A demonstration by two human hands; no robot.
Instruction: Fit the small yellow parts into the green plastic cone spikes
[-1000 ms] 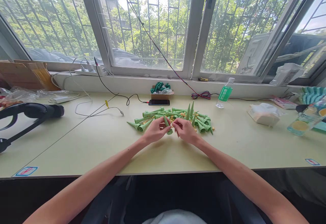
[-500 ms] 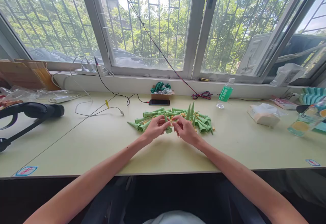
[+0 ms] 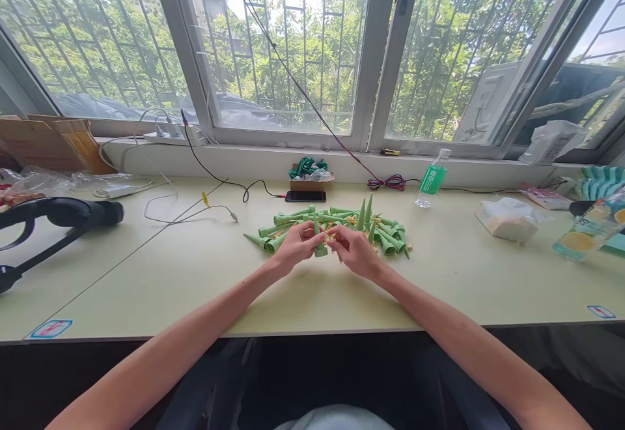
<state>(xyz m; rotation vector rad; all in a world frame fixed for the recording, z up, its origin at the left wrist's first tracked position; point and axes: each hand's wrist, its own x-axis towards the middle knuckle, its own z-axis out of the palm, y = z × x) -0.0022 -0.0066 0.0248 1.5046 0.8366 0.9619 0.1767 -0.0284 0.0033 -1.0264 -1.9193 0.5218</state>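
A heap of green plastic cones [image 3: 385, 234] with small yellow pieces among them lies on the pale green table [image 3: 195, 273]. My left hand [image 3: 295, 247] is closed round one green cone [image 3: 319, 241], tip pointing up and away. My right hand [image 3: 356, 251] pinches a small yellow piece [image 3: 331, 236] right against the side of that cone. Both hands meet just in front of the heap, fingertips almost touching.
A black phone [image 3: 305, 196] and a small box with green wrapping [image 3: 308, 172] lie behind the heap. A water bottle [image 3: 430, 181] stands to the right, a black headset [image 3: 53, 218] at far left, cables and bags along the window sill.
The cone in my left hand has tilted more upright. My right fingers have shifted slightly left against it. Both arms otherwise stay in place.
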